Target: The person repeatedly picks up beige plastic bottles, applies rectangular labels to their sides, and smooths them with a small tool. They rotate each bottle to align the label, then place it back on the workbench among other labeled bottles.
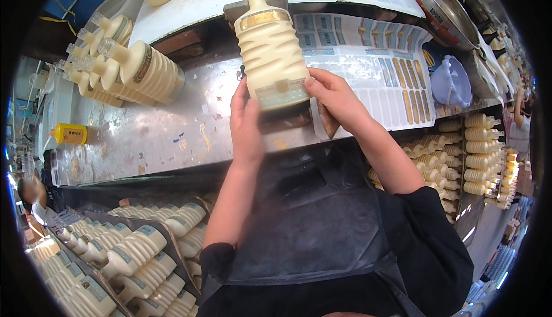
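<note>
A cream, wavy-ribbed bottle (270,49) leans neck-away on a small dark stand (230,11) on the metal bench. It has a clear glass mouth, a gold label on its shoulder and a pale blue-green label near its base. My right hand (335,99) grips the lower right side, its thumb pressed at the edge of the lower label. At the lower left side, my left hand (246,122) holds the bottle, its thumb smeared by motion. Sheets of stickers (382,101), some gold and some blue, lie beside my right hand.
Several similar bottles (144,69) stand at the left of the metal bench (213,104), near a small yellow container (70,134). A lavender bucket (451,84) and a large metal pan (445,6) are at right. Racks of bottles (135,248) flank me below.
</note>
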### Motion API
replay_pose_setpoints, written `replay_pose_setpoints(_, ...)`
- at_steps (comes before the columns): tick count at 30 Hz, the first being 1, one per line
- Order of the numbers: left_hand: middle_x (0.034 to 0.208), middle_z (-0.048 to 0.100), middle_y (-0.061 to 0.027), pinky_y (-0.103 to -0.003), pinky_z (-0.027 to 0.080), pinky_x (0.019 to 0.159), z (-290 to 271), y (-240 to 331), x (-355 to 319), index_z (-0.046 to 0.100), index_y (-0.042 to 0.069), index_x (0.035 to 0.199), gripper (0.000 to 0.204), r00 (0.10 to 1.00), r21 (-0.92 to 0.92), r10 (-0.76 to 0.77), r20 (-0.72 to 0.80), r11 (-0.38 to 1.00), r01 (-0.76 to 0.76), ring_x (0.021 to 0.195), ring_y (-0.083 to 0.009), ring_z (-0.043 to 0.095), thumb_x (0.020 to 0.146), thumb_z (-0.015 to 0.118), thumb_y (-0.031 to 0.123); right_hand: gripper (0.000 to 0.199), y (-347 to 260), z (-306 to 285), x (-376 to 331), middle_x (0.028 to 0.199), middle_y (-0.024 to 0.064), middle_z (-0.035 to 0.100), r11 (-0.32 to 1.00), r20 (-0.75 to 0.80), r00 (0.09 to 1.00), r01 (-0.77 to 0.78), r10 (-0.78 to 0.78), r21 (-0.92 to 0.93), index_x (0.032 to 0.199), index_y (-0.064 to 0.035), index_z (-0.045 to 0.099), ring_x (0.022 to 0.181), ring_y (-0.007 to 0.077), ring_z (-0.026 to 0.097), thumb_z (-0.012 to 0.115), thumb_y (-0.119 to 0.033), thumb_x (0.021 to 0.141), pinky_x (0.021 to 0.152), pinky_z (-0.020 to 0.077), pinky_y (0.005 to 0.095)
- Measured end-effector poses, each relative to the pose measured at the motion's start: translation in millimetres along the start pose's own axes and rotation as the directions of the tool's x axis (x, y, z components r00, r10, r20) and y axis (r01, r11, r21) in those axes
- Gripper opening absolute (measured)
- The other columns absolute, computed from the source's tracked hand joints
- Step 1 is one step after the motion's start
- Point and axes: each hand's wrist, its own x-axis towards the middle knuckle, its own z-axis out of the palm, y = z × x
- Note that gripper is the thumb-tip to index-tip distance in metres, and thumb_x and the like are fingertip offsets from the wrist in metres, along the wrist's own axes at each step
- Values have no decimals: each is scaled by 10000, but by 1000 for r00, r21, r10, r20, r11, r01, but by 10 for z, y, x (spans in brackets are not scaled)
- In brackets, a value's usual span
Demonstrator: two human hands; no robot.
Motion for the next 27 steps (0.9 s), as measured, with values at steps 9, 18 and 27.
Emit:
replay_pose_setpoints(9,1285,600,-143,-450,391,1098,-161,-103,44,534,18,1449,805,906,689,383,179,608,-393,1239,-318,530,742,858,224,496,-15,49,-90,806,-51,546,999,-110,994,8,-3,49,1383,4,588,605,29,468,513,-390,1091,535,385,191)
replay_pose_setpoints(18,1240,614,-120,-404,435,1046,55,19,0,591,22,1386,798,815,799,537,216,382,-463,1169,-290,562,684,917,214,430,16,58,-27,728,-37,493,987,-86,993,-68,81,147,1013,-38,632,487,50,422,465,-425,1100,450,350,245)
replay_pose_setpoints(27,1233,622,-131,-467,389,1054,-21,-55,18,566,12,1390,804,802,812,545,244,337,-476,1187,-342,554,701,891,269,405,83,-11,-31,803,-54,532,988,-81,993,-75,87,132,1253,-26,620,590,21,453,474,-375,1108,505,372,174)
